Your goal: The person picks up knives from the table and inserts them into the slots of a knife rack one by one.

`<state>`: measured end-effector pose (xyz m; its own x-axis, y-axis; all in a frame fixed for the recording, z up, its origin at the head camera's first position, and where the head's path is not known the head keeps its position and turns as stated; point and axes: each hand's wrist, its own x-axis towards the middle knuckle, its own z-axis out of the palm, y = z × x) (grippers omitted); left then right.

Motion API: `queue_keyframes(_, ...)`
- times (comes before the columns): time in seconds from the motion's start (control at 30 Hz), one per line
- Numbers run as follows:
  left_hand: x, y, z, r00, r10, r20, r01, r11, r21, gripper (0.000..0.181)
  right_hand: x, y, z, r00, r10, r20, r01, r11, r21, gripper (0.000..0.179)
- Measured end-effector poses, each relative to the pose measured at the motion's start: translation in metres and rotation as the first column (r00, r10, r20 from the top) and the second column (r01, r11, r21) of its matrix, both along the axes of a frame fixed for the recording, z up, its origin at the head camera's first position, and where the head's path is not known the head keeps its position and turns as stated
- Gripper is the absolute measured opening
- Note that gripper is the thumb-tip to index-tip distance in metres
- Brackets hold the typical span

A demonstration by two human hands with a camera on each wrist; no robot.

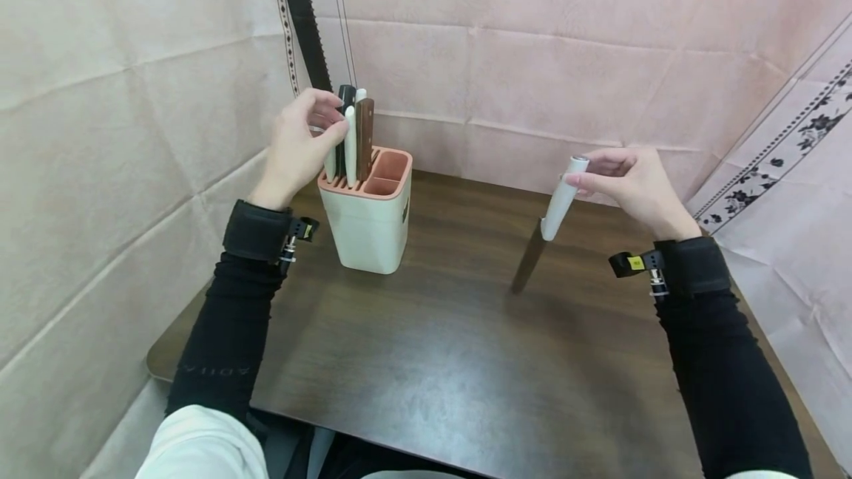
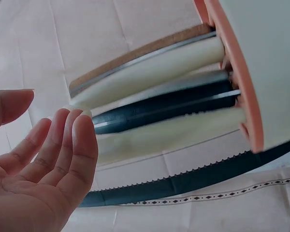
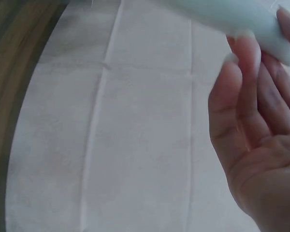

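Note:
In the head view my right hand [image 1: 629, 179] pinches a white-handled knife [image 1: 562, 202] near the handle's end, its blade pointing down and left above the table. The right wrist view shows the pale handle [image 3: 232, 21] between thumb and fingers; the blade is outside that view. At the left, my left hand [image 1: 299, 143] is beside the handles in a knife block [image 1: 366, 228], pale green with a pink slotted top. Its thumb stands apart from the fingers, and the fingertips reach the handle ends in the left wrist view. Brown [image 1: 364, 139], black [image 2: 169, 104] and white [image 2: 169, 140] handles stick up there.
A brown wooden table [image 1: 439, 346] carries the block near its back left. Two open pink compartments [image 1: 389, 168] sit beside the block's slots. Pale cloth [image 1: 532, 72] hangs behind the table and along both sides.

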<state>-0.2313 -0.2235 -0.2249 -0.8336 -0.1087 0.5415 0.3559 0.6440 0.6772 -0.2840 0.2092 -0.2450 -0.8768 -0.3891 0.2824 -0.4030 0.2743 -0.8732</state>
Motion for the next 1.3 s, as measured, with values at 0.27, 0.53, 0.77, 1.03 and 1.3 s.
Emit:
queue_keyframes(0.27, -0.002, 0.012, -0.003, 0.997, -0.071, 0.029, 0.071, 0.997, -0.024, 0.029, -0.002, -0.009, 0.010, 0.994, -0.092, -0.055, 0.094, 0.995, 0.022, 0.028)
queue_keyframes(0.53, -0.006, 0.022, -0.005, 0.990, -0.134, 0.053, 0.135, 0.990, -0.031, 0.030, -0.008, -0.024, 0.008, 1.000, -0.006, 0.018, 0.010, 0.969, -0.248, 0.029)
queue_keyframes(0.77, -0.008, 0.029, -0.007, 0.984, -0.171, 0.057, 0.173, 0.984, -0.037, 0.031, -0.010, -0.041, 0.013, 1.000, -0.017, 0.000, 0.017, 0.971, -0.237, 0.026)
queue_keyframes(1.03, -0.008, 0.036, -0.010, 0.978, -0.183, 0.103, 0.189, 0.981, -0.041, 0.031, -0.012, -0.057, 0.020, 1.000, 0.020, 0.010, -0.016, 0.963, -0.270, 0.026)
queue_keyframes(1.3, -0.010, 0.038, -0.012, 0.970, -0.202, 0.133, 0.207, 0.978, -0.026, 0.032, -0.013, -0.069, 0.025, 1.000, 0.027, 0.002, -0.025, 0.971, -0.237, 0.030)
